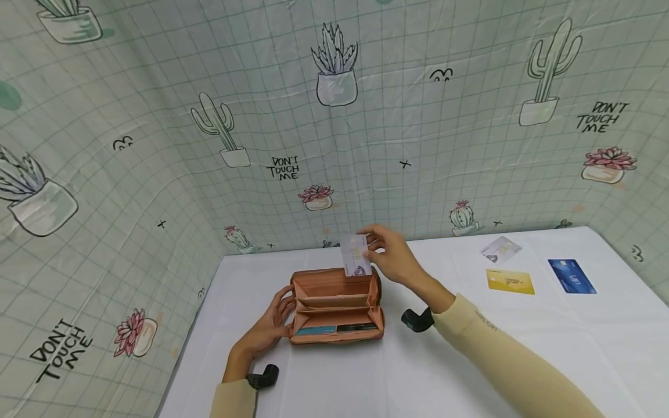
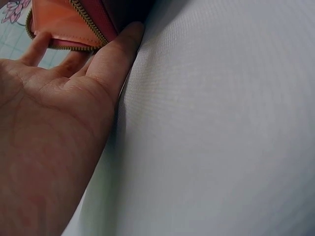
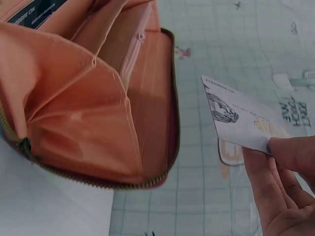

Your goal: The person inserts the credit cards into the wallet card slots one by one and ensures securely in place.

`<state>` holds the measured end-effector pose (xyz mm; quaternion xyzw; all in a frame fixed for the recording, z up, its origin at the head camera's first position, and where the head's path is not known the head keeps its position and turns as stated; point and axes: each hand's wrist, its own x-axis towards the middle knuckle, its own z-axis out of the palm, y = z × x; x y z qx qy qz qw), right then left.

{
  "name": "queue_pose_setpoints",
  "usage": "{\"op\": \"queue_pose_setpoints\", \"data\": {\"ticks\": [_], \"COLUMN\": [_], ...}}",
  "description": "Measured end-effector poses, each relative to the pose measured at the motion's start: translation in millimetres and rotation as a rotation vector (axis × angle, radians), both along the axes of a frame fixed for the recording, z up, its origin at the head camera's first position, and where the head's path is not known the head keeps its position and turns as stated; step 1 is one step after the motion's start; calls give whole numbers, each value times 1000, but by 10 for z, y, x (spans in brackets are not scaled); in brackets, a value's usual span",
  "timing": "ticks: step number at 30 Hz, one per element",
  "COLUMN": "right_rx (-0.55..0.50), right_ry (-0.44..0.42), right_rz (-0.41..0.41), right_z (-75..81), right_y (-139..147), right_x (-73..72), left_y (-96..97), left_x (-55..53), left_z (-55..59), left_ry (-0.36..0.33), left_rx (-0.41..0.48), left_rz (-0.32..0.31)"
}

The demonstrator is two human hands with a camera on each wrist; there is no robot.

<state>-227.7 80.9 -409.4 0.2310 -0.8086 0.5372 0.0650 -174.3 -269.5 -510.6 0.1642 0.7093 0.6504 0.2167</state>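
Observation:
An orange-brown zip-around wallet stands unzipped on the white table, its pleated compartments spread. Inside its front slots sit a light blue card and a dark card. My left hand grips the wallet's left end; in the left wrist view the thumb lies low along it, and some fingertips are hidden. My right hand pinches a white card with gold lettering and a dark picture. The card is upright over the wallet's back right edge in the head view; the right wrist view shows it apart from the wallet.
To the right on the table lie a second white card, a yellow card and a blue card. A grid-patterned cloth with cactus drawings rises behind and at both sides.

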Motion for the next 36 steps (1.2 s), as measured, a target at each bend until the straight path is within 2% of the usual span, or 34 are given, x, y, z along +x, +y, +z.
{"op": "queue_pose_setpoints", "data": {"ticks": [11, 16, 29, 36], "right_rx": [93, 134, 196, 256], "right_ry": [77, 141, 285, 319], "right_rz": [60, 72, 89, 111], "right_z": [-80, -108, -172, -213], "right_y": [-383, -494, -619, -660], "right_x": [-51, -76, -85, -111], "left_y": [15, 18, 11, 12], "left_x": [6, 10, 17, 22], "left_z": [-1, 0, -25, -39], "left_ry": [12, 0, 8, 16], "left_rx": [10, 18, 14, 13], "left_rz": [-3, 0, -1, -3]}}
